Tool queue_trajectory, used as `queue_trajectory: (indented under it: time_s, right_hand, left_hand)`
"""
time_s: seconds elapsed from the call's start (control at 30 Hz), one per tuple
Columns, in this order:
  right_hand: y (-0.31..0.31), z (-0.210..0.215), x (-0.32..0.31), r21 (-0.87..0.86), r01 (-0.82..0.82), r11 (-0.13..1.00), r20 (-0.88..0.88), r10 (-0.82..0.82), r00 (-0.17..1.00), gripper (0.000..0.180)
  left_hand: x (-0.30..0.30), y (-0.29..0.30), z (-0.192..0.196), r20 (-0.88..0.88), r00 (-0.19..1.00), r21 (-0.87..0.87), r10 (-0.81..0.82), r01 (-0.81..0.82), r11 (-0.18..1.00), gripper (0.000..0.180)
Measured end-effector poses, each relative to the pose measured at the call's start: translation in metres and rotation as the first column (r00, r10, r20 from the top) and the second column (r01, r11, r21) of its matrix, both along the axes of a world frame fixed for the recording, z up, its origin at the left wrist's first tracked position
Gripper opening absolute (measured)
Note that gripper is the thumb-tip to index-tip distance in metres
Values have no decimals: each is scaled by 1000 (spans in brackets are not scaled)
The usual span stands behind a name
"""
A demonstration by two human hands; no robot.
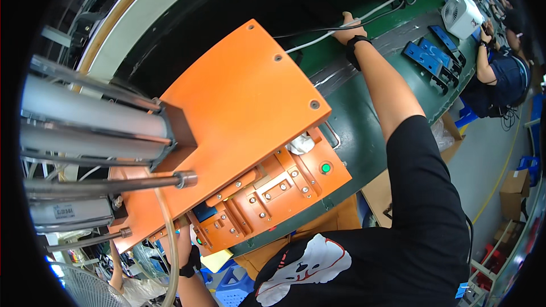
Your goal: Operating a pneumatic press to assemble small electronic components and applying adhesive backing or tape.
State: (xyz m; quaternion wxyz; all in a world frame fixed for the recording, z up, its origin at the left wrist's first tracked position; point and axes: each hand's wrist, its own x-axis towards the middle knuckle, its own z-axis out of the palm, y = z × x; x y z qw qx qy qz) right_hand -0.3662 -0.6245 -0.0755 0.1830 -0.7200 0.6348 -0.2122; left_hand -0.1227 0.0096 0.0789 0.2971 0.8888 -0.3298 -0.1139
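An orange press machine (244, 91) stands before me, its upper plate over a lower fixture (273, 193) set with screws and metal blocks. A dark blue part (205, 211) shows in the fixture, mostly covered by the plate. My left hand (181, 243) is at the machine's near left edge, close to a green button (199, 241); its fingers are largely hidden. My right arm stretches to the far side of the green table, where my right hand (348, 29) is beside a white cable (318, 40). One digit points up; its other fingers are hidden.
Metal cylinders and rods (96, 125) rise at the left. Another green button (325, 167) sits on the fixture's right end. Blue and black parts (429, 57) lie on the table (392, 74) near a white fan (462, 16). A co-worker (500, 74) sits at the far right.
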Motion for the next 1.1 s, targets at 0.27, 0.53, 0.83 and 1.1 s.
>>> queue_trajectory:
  time_s: [0.27, 0.53, 0.83, 1.1]
  right_hand:
    - [139, 28, -105, 474, -479, 739, 881, -389, 271, 40]
    - [420, 56, -239, 196, -833, 518, 955, -293, 42, 91]
    - [535, 31, -96, -15, -973, -229, 907, -413, 83, 95]
    - [551, 56, 10, 12, -962, -272, 824, -543, 164, 81]
  left_hand:
    - [-2, 84, -46, 216, 974, -221, -68, 116, 968, 41]
    - [-76, 85, -40, 367, 886, -400, -285, 427, 811, 41]
    - [-132, 83, -41, 265, 568, -281, -780, 819, 501, 84]
    - [-56, 86, -35, 205, 820, -398, -535, 569, 720, 78]
